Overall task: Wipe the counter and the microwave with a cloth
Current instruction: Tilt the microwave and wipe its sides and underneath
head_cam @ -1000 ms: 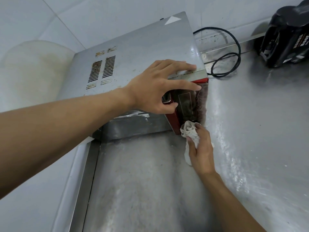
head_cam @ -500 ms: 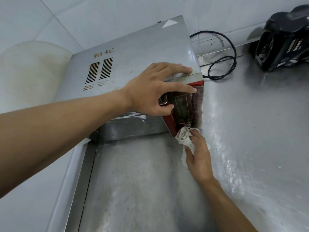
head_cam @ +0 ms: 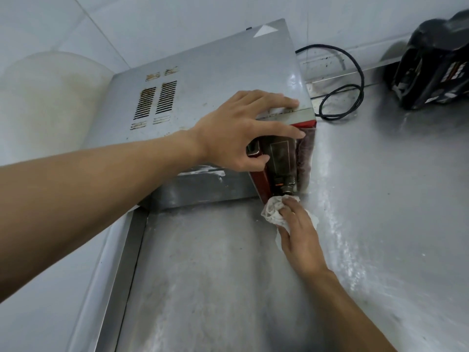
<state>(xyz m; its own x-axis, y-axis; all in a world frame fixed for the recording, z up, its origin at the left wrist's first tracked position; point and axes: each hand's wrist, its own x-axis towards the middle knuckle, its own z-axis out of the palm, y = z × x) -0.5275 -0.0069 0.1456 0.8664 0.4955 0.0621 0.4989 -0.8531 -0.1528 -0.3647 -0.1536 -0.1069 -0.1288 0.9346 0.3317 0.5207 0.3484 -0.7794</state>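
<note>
White and limp, the cloth (head_cam: 272,210) sits wadded in the right hand (head_cam: 300,241) on the bench (head_cam: 215,288), against the lower front corner of the microwave (head_cam: 215,80). The left hand (head_cam: 241,135), fingers spread, steadies that heavy-looking, stiff box by its top edge.

- The microwave (head_cam: 215,80) stands against the wall (head_cam: 152,21) and blocks the far left part of the tabletop (head_cam: 215,275).
- The left hand (head_cam: 241,133) lies over its top front corner, and the forearm crosses above the near left side.
- The right hand (head_cam: 299,240) holds the bunched cloth (head_cam: 272,210) at the lower front corner, so this spot is taken.
- Nearer to the person the tabletop is bare, up to the raised rim (head_cam: 121,262) on the left.
- On the right, a wide strip is free.
- At the far right a looped black cable (head_cam: 356,77) lies just beside the microwave, and a black appliance (head_cam: 436,64) stands well apart.
</note>
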